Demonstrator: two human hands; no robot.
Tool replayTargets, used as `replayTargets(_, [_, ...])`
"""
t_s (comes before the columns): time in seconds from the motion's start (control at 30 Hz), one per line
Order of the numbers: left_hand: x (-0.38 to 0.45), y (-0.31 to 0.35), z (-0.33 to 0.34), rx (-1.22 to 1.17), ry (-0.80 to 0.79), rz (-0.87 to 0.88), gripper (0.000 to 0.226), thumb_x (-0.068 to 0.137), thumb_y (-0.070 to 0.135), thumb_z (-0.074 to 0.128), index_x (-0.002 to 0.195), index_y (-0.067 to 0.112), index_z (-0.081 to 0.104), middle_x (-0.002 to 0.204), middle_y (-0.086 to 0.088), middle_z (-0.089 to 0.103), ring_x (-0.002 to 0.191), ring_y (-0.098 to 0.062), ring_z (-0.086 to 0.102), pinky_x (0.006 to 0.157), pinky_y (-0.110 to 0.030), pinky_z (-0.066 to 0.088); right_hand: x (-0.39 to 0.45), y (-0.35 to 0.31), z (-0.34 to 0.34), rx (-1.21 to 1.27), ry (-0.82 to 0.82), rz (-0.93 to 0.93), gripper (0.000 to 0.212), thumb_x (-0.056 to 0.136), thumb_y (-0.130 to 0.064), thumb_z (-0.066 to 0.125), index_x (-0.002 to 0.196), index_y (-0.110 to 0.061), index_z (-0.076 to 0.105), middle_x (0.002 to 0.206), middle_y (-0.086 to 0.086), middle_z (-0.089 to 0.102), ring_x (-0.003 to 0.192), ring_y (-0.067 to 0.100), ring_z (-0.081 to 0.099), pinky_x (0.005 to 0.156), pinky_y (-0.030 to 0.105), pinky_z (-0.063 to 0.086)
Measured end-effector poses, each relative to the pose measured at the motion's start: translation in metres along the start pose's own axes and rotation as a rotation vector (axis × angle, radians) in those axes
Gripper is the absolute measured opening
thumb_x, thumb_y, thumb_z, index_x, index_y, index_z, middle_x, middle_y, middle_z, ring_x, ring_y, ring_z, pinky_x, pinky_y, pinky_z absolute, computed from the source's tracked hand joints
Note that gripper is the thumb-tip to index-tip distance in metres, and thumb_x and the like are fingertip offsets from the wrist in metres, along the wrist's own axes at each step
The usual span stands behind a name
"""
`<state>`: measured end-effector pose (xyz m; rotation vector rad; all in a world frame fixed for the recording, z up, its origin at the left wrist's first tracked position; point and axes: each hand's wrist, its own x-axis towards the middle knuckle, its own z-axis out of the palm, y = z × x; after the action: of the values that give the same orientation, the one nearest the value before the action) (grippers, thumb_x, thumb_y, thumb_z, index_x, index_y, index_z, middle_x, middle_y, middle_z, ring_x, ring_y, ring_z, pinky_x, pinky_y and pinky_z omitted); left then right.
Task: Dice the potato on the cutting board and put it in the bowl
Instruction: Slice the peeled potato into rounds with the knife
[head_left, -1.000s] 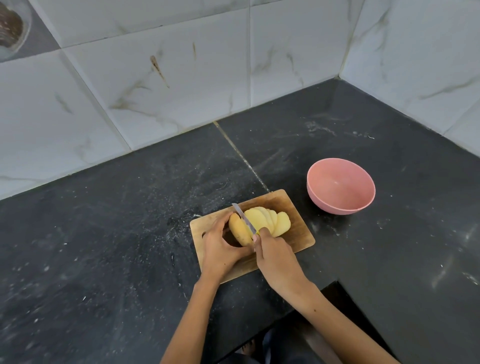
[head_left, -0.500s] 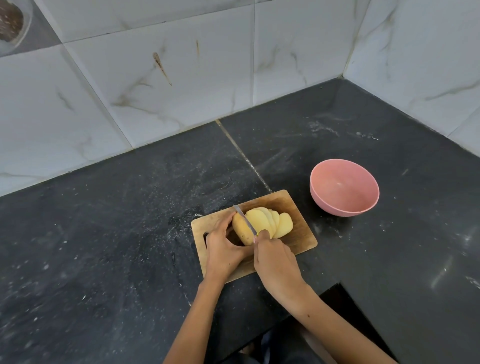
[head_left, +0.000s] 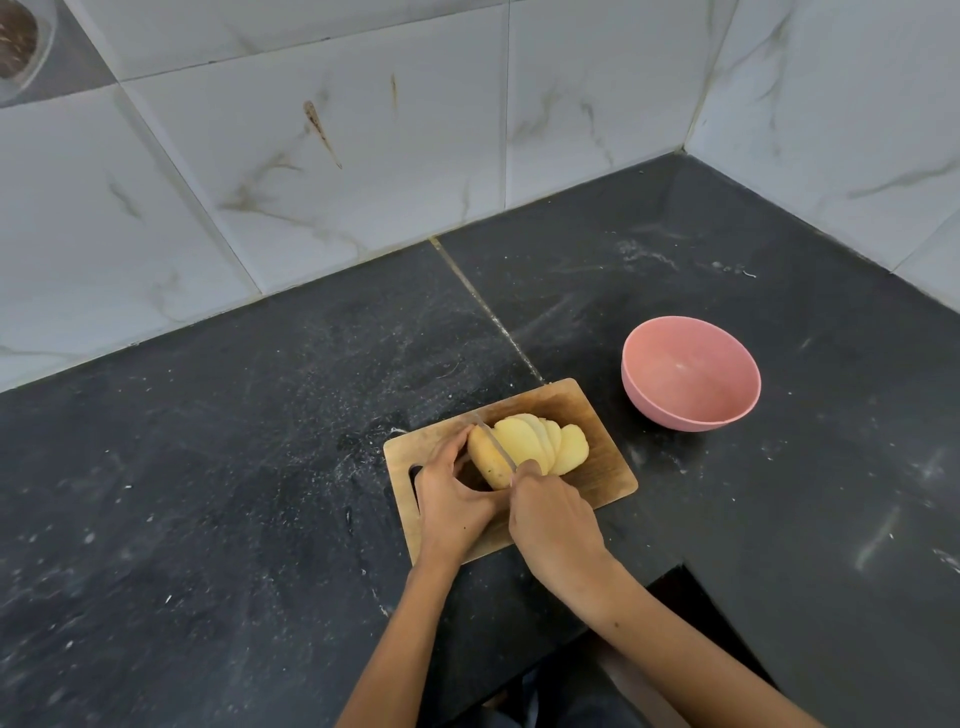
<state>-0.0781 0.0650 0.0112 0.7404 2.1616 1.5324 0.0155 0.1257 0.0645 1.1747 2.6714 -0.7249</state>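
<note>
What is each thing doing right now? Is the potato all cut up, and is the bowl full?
potato: partly sliced, slices leaning together, left end uncut, none diced
knife: blade down in the potato
cutting board: flat on the counter, potato on it
bowl: upright, empty
left hand: holds the uncut end
right hand: grips the knife

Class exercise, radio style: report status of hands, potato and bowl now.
Left hand steadies potato on cutting board. Right hand grips knife, blade mid-slice. Several slices fanned, none diced. Bowl empty, path unobstructed.
</note>
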Motion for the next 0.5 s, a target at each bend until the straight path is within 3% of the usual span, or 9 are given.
replayTargets(0.1, [-0.001,0.0,0.0,-0.033,0.008,0.0,0.082,0.051,0.017,0.091,0.126,0.015,0.057,0.121,0.008,0.062,0.112,0.001,0.056,0.094,-0.018,0.047,0.004,-0.004,0.0,0.013,-0.032,0.013,0.023,0.101,-0.02,0.041,0.124,-0.015,0.043,0.091,-0.003,0.05,0.087,0.013,0.06,0.071,0.026,0.048])
replayTargets(0.27, [-0.001,-0.001,0.001,-0.037,-0.001,-0.017,0.088,0.047,0.026,0.093,0.127,0.013,0.057,0.123,0.007,0.062,0.114,0.0,0.055,0.094,-0.017,0.047,-0.008,0.004,0.003,0.004,-0.039,0.008,0.02,0.104,-0.021,0.036,0.121,-0.015,0.043,0.087,-0.004,0.052,0.077,0.01,0.058,0.065,0.025,0.047])
replayTargets(0.4, [0.0,-0.001,0.002,-0.062,0.006,-0.024,0.081,0.051,0.016,0.091,0.125,0.018,0.058,0.121,0.008,0.063,0.112,-0.001,0.057,0.094,-0.02,0.048,0.002,-0.002,-0.001,0.025,-0.048,0.018,0.026,0.101,-0.016,0.042,0.126,-0.014,0.041,0.09,-0.002,0.05,0.085,0.013,0.059,0.068,0.025,0.048])
replayTargets(0.5, [-0.001,-0.001,0.002,-0.078,0.004,-0.029,0.083,0.05,0.012,0.092,0.126,0.012,0.058,0.12,0.005,0.064,0.113,-0.003,0.058,0.095,-0.024,0.049,-0.003,0.0,-0.001,0.019,-0.066,0.013,0.025,0.102,-0.016,0.039,0.126,-0.013,0.041,0.091,-0.001,0.051,0.085,0.014,0.06,0.069,0.027,0.048])
